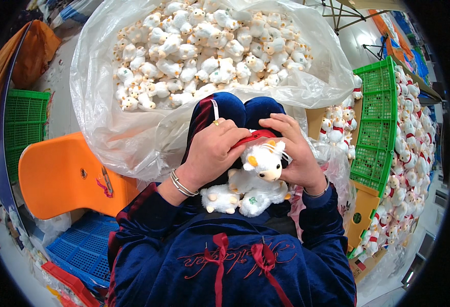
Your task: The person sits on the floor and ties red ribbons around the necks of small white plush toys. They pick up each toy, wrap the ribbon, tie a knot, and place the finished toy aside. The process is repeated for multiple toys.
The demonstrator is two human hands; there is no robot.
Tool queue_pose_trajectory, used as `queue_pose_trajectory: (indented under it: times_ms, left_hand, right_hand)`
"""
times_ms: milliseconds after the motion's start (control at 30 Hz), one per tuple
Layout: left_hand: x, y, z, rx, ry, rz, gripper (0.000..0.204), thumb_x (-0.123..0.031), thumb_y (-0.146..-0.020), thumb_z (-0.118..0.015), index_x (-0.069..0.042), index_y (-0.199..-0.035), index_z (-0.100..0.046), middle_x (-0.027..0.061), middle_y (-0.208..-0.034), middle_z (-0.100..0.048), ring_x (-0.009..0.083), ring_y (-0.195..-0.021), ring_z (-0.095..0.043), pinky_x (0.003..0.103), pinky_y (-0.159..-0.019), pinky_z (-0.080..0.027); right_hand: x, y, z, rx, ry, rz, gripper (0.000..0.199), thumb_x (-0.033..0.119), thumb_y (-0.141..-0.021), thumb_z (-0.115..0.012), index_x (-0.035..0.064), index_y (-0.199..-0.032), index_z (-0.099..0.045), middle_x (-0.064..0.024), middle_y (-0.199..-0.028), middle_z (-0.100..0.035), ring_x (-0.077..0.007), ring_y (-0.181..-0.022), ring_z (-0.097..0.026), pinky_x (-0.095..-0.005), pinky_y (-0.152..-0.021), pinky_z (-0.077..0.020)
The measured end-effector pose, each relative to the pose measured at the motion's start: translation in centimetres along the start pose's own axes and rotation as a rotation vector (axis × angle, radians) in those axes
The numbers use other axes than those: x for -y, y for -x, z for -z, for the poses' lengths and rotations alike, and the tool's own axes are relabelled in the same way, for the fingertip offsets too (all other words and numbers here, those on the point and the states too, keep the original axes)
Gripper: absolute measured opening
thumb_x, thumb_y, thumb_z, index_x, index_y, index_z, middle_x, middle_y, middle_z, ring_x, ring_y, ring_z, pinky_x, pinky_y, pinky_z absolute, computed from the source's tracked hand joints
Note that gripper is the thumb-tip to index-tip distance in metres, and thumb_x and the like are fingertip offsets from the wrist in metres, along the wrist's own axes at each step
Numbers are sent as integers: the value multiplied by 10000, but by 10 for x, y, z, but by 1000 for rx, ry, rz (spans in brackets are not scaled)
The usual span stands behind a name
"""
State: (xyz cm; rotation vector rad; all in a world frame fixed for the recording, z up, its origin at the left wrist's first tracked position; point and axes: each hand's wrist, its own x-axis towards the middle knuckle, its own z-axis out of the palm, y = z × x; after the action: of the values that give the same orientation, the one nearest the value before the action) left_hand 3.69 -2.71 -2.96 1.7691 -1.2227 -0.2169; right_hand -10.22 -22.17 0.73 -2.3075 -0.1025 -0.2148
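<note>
A small white plush cow [255,181] with orange horns lies on my lap, facing up. My left hand [210,152] and my right hand [292,148] both pinch a red band [255,135] behind the toy's head. The left wrist wears silver bangles and a ring; the right wrist has a thin bracelet. A big clear plastic bag [133,128] full of several bare white plush cows [204,51] stands just beyond my knees.
A green plastic crate [378,128] at the right holds several plush cows with red bands [409,153]. An orange chair [66,174] is at the left, with a blue crate [81,248] below it and another green crate [25,123] beyond it.
</note>
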Motion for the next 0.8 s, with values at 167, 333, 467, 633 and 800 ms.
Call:
queue_pose_trajectory:
  times_ms: [167, 333, 467, 633, 800]
  left_hand:
    - [1, -4, 12, 95, -94, -85, 268, -89, -798, -798, -65, -1058, -738, 73, -1049, -691, 267, -994, -640, 379, -818, -503]
    - [-23, -9, 27, 63, -309, -29, 294, -150, -797, -822, -67, -1070, -748, 82, -1255, -687, 283, -1189, -606, 394, -921, -502]
    - [-21, -7, 24, 79, -134, 13, 263, -123, -831, -798, -47, -1073, -730, 89, -1183, -710, 292, -1108, -651, 409, -921, -527]
    - [-26, -8, 23, 145, 44, 179, 190, -69, -871, -756, -10, -1038, -688, 116, -1083, -724, 309, -989, -695, 381, -844, -557]
    - [-35, -13, 24, 116, 163, 248, 188, -31, -880, -725, 8, -1055, -665, 137, -1062, -691, 318, -957, -689, 368, -839, -553]
  right_hand:
    - [-3, 1, 0, 37, -15, -46, 525, 166, -677, -885, 61, -1155, -694, -91, -1290, -658, -374, -1315, -519, -477, -1099, -425]
    - [-2, 0, 0, 39, -32, -58, 531, 143, -677, -875, 55, -1167, -690, -91, -1284, -660, -370, -1304, -526, -467, -1098, -429]
    - [-2, 0, 0, 47, -38, -53, 541, 139, -683, -873, 53, -1184, -687, -95, -1288, -657, -368, -1305, -525, -464, -1100, -429]
    - [-1, 0, -1, 57, -56, -55, 553, 139, -695, -871, 47, -1204, -678, -107, -1301, -647, -371, -1303, -526, -464, -1098, -433]
    - [-3, 2, -2, 49, -58, -61, 559, 136, -699, -869, 39, -1212, -671, -121, -1294, -642, -370, -1304, -525, -465, -1096, -434]
